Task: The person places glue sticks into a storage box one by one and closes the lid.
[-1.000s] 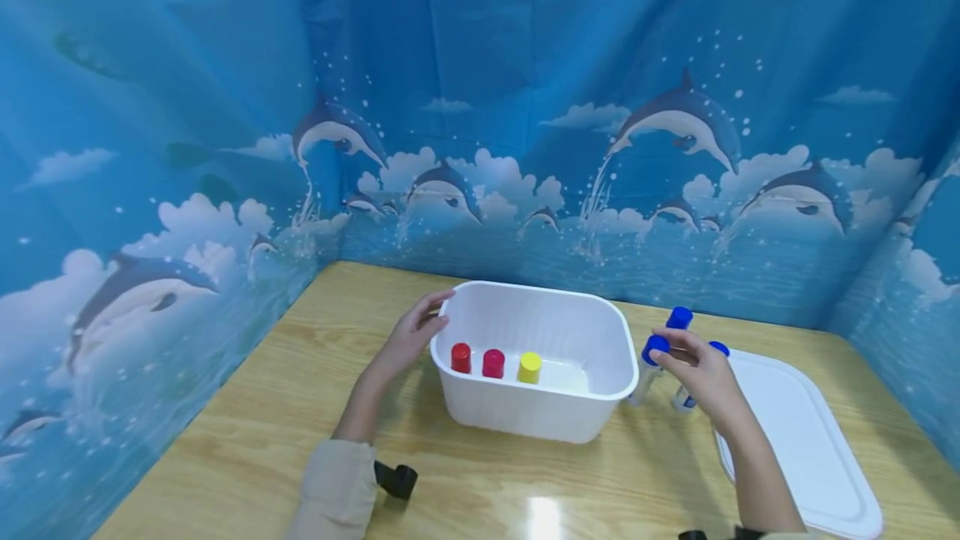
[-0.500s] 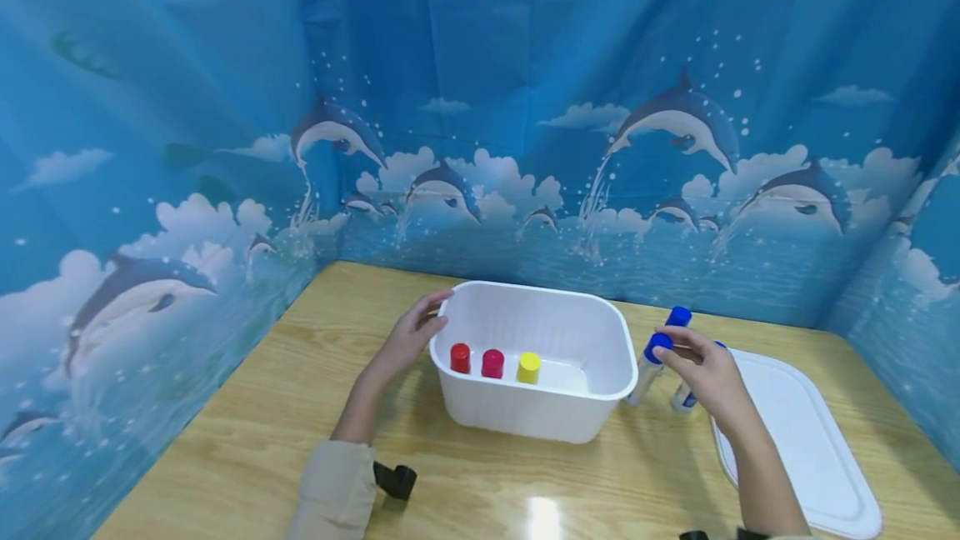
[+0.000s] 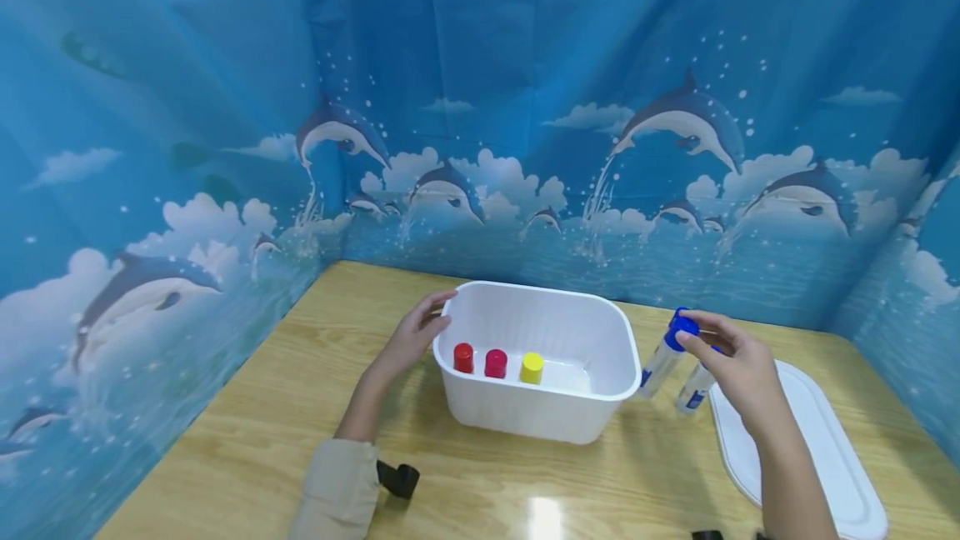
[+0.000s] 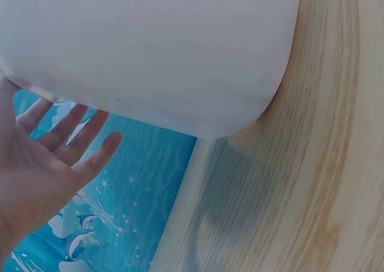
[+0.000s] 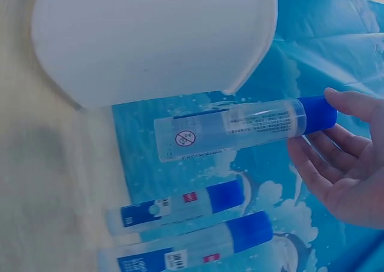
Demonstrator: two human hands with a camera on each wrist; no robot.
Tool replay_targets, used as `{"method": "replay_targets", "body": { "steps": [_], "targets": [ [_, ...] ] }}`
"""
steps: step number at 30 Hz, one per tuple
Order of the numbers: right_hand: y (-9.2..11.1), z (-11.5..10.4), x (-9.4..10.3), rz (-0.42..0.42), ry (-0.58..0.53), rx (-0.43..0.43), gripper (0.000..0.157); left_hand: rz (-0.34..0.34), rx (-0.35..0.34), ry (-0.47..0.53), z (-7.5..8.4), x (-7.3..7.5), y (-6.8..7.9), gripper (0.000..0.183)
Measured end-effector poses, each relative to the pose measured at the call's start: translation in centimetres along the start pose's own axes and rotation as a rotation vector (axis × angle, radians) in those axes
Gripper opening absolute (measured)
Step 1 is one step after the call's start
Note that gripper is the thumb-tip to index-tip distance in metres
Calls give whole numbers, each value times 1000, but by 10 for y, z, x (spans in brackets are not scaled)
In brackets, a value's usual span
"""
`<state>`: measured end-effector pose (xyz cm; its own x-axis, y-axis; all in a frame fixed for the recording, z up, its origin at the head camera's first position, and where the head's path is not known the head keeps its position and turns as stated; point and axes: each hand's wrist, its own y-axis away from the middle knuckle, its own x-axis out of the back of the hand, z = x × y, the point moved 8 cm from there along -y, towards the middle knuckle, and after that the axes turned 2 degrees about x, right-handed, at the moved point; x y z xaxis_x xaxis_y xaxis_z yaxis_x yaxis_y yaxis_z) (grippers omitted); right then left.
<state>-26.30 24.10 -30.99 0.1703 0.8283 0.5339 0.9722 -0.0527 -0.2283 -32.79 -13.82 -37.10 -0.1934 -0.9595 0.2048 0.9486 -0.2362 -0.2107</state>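
Observation:
My left hand [image 3: 412,336] rests at the left rim of a white plastic bin [image 3: 517,411]; in the left wrist view its fingers are spread and fairly straight beside the wall. Inside the bin show a red cap [image 3: 463,358], a crimson cap [image 3: 496,363] and a yellow cap [image 3: 532,367]; what lies below them is hidden. Right of the bin, my right hand [image 3: 746,369] pinches a clear glue stick [image 5: 240,128] by its blue cap, with the tube tilted. Two similar glue sticks, a nearer one [image 5: 192,248] and another [image 5: 180,206], stand close by.
A white lid [image 3: 810,457] lies on the wooden table [image 3: 480,482] at the right, partly behind my right forearm. A blue dolphin-print curtain [image 3: 510,107] closes off the back and sides.
My right hand has moved right and slightly up, drawing the pinched glue stick away from the bin's right side. The left hand and the bin keep their places.

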Motion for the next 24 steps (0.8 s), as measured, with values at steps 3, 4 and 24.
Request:
{"method": "replay_targets", "body": {
  "steps": [3, 4, 24],
  "targets": [
    [0, -10, 6, 23, 29, 21, 57, 0, -16, 2, 1, 0, 0, 42],
    [0, -14, 9, 30, 38, 30, 56, 0, -19, 4, 1, 0, 0, 42],
    [-10, -73, 27, 82, 148, 173, 48, -18, 10, -5, 17, -2, 6, 43]
  ]
}}
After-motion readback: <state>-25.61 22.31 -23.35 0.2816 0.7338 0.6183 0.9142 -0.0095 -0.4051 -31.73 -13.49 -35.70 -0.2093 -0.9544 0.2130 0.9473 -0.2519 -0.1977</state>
